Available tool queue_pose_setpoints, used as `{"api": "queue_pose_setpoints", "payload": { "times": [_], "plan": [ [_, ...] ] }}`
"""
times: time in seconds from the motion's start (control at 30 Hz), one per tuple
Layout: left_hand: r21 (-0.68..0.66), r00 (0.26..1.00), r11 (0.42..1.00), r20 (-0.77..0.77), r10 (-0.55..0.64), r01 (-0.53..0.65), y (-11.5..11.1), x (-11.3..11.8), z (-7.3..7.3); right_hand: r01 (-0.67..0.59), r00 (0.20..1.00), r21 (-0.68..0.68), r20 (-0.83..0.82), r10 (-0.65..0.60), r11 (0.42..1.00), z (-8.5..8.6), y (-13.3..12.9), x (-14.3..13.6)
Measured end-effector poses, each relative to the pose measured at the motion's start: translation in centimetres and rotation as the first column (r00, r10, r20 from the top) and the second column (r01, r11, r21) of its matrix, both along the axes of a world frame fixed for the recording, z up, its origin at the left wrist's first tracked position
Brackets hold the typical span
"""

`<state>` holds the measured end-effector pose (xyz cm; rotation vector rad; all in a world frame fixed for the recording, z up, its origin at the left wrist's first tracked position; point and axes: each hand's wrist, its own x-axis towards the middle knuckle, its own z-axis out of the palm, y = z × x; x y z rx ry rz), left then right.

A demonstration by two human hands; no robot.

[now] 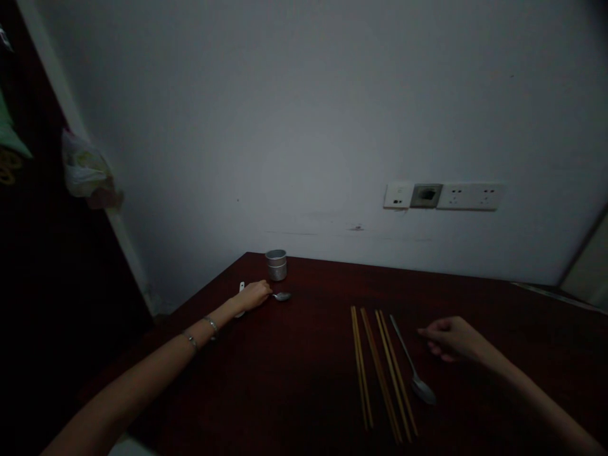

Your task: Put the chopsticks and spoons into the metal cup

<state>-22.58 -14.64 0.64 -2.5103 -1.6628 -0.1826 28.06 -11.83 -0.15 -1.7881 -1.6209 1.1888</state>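
My left hand (pixel 254 295) reaches to the far left of the table, its fingers closed on the handle end of a small metal spoon (pixel 284 296). Under and behind that hand, a white spoon (pixel 242 286) is partly hidden. Just beyond stands a metal cup (pixel 276 266). My right hand (pixel 451 338) hovers over the right side with curled fingers pinched together, and nothing shows in them. To its left lies a long-handled metal spoon (pixel 422 387), beside chopsticks (pixel 384 373) laid in several pairs, one pair darker than the others.
The dark red table (pixel 266 373) meets a pale wall at the back. Sockets and switches (pixel 444 196) are set in the wall at right. A plastic bag (pixel 85 168) hangs at the far left by a dark door. A thin flat strip (pixel 555 294) lies at the back right.
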Motion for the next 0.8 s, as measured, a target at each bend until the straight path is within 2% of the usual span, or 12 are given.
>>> {"api": "queue_pose_setpoints", "payload": {
  "times": [0.1, 0.2, 0.33, 0.43, 0.57, 0.67, 0.8],
  "plan": [
    [0.025, 0.996, 0.999, -0.079, -0.031, 0.033, 0.0, 0.3, 0.5, 0.001, 1.0, 0.006, -0.008, -0.001, 1.0, 0.2, -0.1, 0.3],
    [0.062, 0.991, 0.991, -0.079, -0.111, 0.116, -0.1, 1.5, 1.9, -0.005, 0.999, 0.037, -0.049, 0.007, 0.999, 0.8, -0.4, 0.1],
    [0.18, 0.952, 0.937, -0.121, -0.282, 0.301, -0.7, 5.9, 4.8, -0.022, 0.986, 0.108, -0.164, 0.04, 0.994, 2.4, -0.9, -1.6],
    [0.26, 0.859, 0.821, -0.219, -0.463, 0.509, -1.7, 10.9, 6.9, -0.042, 0.954, 0.125, -0.291, 0.077, 0.991, 3.8, -1.2, -3.7],
    [0.38, 0.706, 0.599, -0.296, -0.644, 0.705, -3.5, 17.6, 8.3, -0.084, 0.874, 0.111, -0.468, 0.127, 0.99, 5.4, -1.7, -6.4],
    [0.408, 0.62, 0.479, -0.367, -0.694, 0.777, -4.8, 21.2, 8.5, -0.136, 0.79, 0.092, -0.59, 0.164, 0.986, 6.3, -2.3, -7.5],
    [0.463, 0.553, 0.357, -0.41, -0.725, 0.812, -5.7, 24.0, 8.3, -0.245, 0.723, 0.047, -0.656, 0.215, 0.968, 6.7, -3.1, -7.7]
  ]
}}
